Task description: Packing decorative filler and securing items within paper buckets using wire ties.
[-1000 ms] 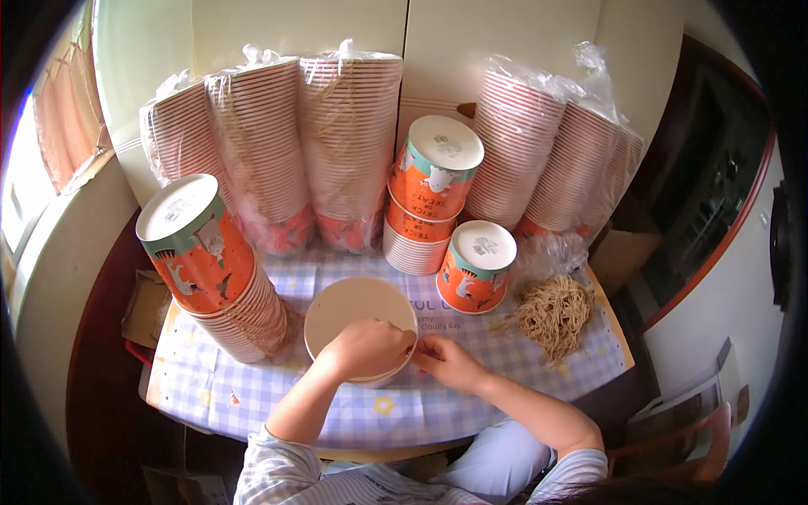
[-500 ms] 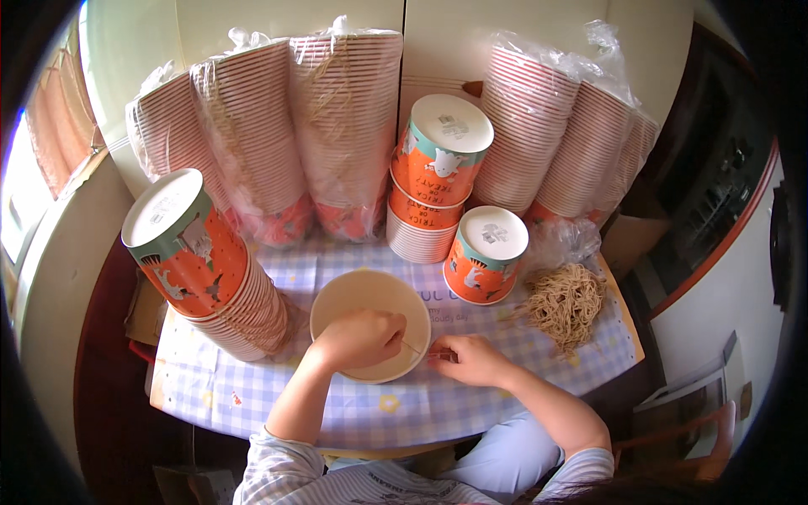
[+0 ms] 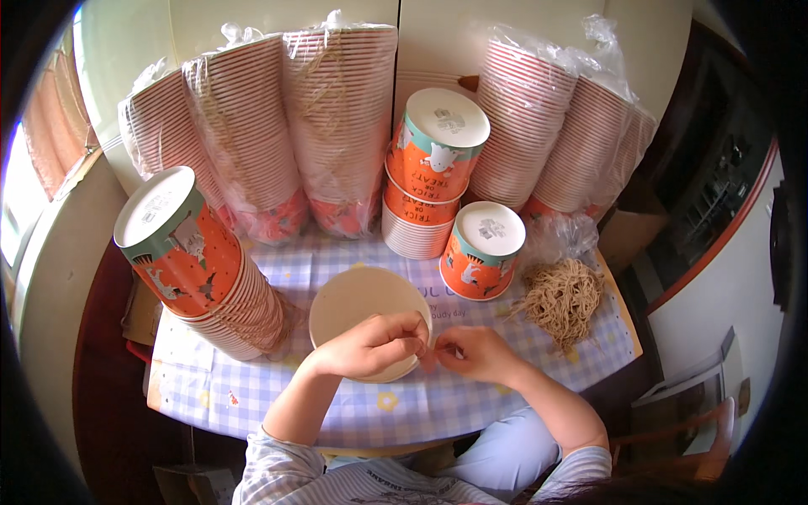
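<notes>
An open paper bucket [image 3: 358, 295], pale inside, stands in front of me on the checked tablecloth. My left hand [image 3: 383, 343] is over its near right rim, thumb and fingers pinched together, on a thin cord that is mostly hidden. Close beside it, just outside the right rim, my right hand [image 3: 475, 353] has its fingertips curled in a pinch. What lies between those fingertips is too small to make out. A tangled heap of tan cords [image 3: 562, 301] lies to the right.
Upside-down orange printed buckets stand in a left stack [image 3: 198, 252], a middle stack [image 3: 438, 168] and singly [image 3: 482, 252]. Tall plastic-wrapped bucket stacks [image 3: 337, 126] line the back. A clear plastic bag [image 3: 564, 240] sits behind the cords. The tablecloth [image 3: 320, 412] covers the table.
My left hand has come up from inside the bucket to its right rim, near my right hand. My right hand has shifted slightly right. The view has tilted a little.
</notes>
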`<action>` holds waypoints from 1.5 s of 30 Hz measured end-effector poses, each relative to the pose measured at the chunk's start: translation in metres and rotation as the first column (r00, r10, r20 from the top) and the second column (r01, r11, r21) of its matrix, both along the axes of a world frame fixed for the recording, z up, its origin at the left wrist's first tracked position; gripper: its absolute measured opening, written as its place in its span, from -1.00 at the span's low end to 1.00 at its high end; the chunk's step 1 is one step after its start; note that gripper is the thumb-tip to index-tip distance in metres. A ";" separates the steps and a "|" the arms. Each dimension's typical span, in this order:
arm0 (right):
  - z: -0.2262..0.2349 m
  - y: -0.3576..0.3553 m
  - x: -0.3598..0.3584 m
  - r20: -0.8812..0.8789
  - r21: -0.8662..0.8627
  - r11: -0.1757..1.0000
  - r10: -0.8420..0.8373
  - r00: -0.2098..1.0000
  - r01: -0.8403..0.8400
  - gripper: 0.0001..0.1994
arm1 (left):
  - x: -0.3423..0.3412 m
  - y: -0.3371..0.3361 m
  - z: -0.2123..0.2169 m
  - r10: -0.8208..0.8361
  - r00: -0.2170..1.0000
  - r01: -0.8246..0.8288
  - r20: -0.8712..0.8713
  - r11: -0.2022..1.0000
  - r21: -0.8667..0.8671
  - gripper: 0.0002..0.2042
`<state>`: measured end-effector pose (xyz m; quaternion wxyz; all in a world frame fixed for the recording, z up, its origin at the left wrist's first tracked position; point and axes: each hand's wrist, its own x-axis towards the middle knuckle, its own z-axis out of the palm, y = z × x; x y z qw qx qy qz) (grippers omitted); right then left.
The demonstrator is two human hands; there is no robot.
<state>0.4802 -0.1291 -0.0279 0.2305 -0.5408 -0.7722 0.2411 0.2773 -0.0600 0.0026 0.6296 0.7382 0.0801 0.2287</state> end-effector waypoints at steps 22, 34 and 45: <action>0.021 -0.014 0.006 -0.777 0.056 0.992 0.116 0.619 -0.116 -0.87 | 0.017 -0.008 -0.007 0.178 0.984 -0.179 -0.026 0.976 -0.120 -0.81; 0.022 -0.005 0.002 -0.311 0.412 0.908 0.067 0.948 0.071 -0.81 | 0.017 -0.005 -0.013 0.071 0.997 -0.075 -0.031 0.985 -0.156 -0.91; 0.015 -0.004 -0.007 -0.244 0.464 0.881 0.029 0.969 0.091 -0.86 | 0.013 -0.001 -0.010 0.105 0.991 -0.107 -0.079 0.994 -0.016 -0.89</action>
